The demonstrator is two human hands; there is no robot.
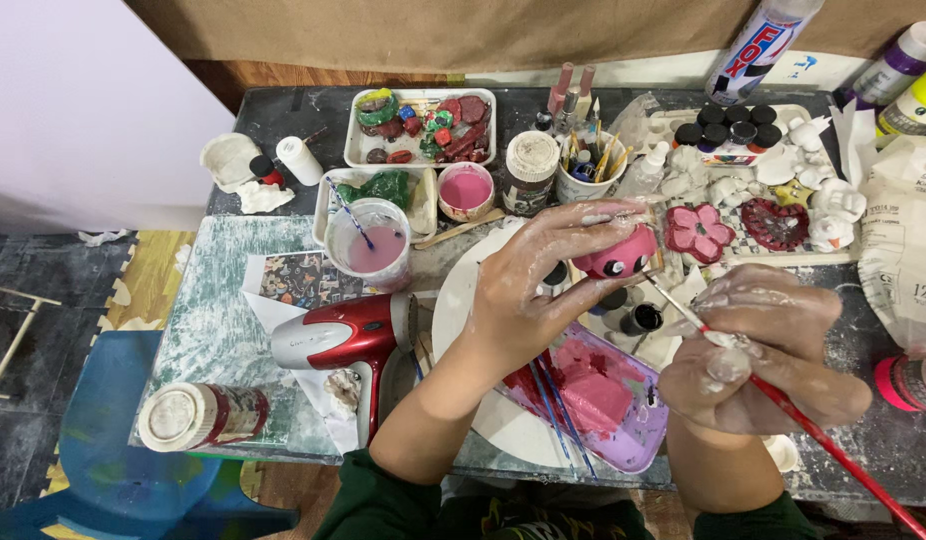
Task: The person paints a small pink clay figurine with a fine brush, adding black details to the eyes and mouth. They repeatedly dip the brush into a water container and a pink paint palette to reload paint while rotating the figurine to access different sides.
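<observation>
The left hand (528,290) grips a pink figure (615,252) above the counter (233,330). The right hand (758,350) pinches a red brush (783,405), its long axis slanting near-right to far-left, tip at the figure.

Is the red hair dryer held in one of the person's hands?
No. The hair dryer lies on the table, while the left hand holds a pink figure and the right hand a brush.

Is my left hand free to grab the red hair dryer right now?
Probably not as it stands: the left hand is holding the pink painted figure. The red hair dryer lies uncovered on the table close beside that arm, so the path itself looks open.
</observation>
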